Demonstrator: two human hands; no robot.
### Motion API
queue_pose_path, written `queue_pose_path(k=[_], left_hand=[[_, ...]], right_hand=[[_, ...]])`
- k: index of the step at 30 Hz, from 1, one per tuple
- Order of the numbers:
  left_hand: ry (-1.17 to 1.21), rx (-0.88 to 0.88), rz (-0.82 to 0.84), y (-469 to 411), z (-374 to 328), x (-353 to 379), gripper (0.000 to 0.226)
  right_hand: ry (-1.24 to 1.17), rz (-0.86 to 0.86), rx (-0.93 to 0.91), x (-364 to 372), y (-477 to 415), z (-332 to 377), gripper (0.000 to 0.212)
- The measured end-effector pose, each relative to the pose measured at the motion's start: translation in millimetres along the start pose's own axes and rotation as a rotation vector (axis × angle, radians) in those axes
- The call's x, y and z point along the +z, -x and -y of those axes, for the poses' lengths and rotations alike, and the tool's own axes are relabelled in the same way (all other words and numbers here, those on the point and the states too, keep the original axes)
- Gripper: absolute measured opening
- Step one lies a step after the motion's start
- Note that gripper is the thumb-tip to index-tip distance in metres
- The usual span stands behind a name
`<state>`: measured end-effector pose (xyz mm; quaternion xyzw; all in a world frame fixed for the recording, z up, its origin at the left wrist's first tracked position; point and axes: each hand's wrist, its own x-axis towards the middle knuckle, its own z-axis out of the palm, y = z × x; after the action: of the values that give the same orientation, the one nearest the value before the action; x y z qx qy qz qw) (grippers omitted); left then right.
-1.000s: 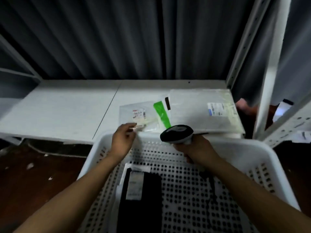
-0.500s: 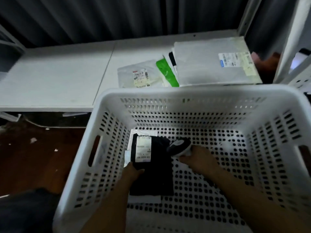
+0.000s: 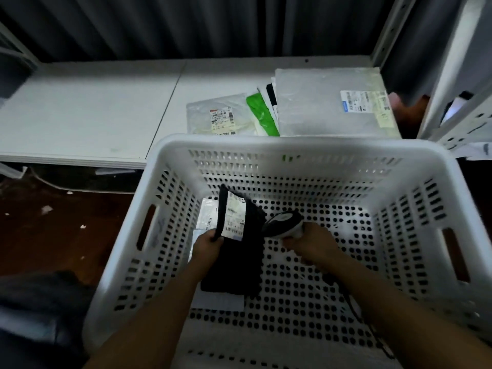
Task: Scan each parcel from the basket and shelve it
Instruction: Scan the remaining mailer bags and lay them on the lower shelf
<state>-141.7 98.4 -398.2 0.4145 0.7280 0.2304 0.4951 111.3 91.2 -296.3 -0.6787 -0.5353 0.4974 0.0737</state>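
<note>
Inside the white perforated basket [image 3: 292, 147], toward its left wall: black parcel [image 3: 234, 265], far end raised off the floor, near end resting on a flat white parcel [image 3: 206, 214] beneath it. Left hand [image 3: 209, 243] pinches the black parcel's left edge, fingers curled round it, tilting the white label [image 3: 235, 217] upward. Right hand [image 3: 308, 242] is wrapped round the grip of the scanner [image 3: 283, 223]; the scanner head sits just beside the label's right edge, facing roughly across it. No beam is visible, and I cannot tell whether the trigger is pressed. The cable [image 3: 351, 302] trails back along the basket floor. Beyond the basket, on the shelf [image 3: 93, 110], lie a large clear parcel [image 3: 324, 102], a green parcel [image 3: 262, 115] tucked partly under it and a small clear parcel [image 3: 215, 115]. Judgement: the step in hand is the scan of the black parcel, not yet shelved. The next move calls for turning the scanner head squarely onto the barcode near the label's lower end while the left hand holds the soft bag flat enough to read. After that, lift it over the far basket wall and lay it beside the shelved parcels. The white parcel underneath remains to do.
</note>
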Motion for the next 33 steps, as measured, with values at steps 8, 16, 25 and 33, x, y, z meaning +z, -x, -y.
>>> queue_pose_path(k=[8, 16, 25, 33], left_hand=[[0.019, 0.379, -0.075, 76, -70, -49, 0.017], [0.312, 0.472, -0.353, 138, -113, -87, 0.028], [0.33, 0.494, -0.434, 161, -113, -98, 0.029], [0.303, 0.524, -0.41, 165, -116, -93, 0.031]], right_hand=[[-0.22, -0.082, -0.129, -37, 70, 53, 0.025], [-0.617, -0.146, -0.181, -48, 148, 76, 0.023], [-0.644, -0.116, -0.252, -61, 183, 77, 0.02], [-0.658, -0.141, -0.223, -63, 179, 74, 0.019]])
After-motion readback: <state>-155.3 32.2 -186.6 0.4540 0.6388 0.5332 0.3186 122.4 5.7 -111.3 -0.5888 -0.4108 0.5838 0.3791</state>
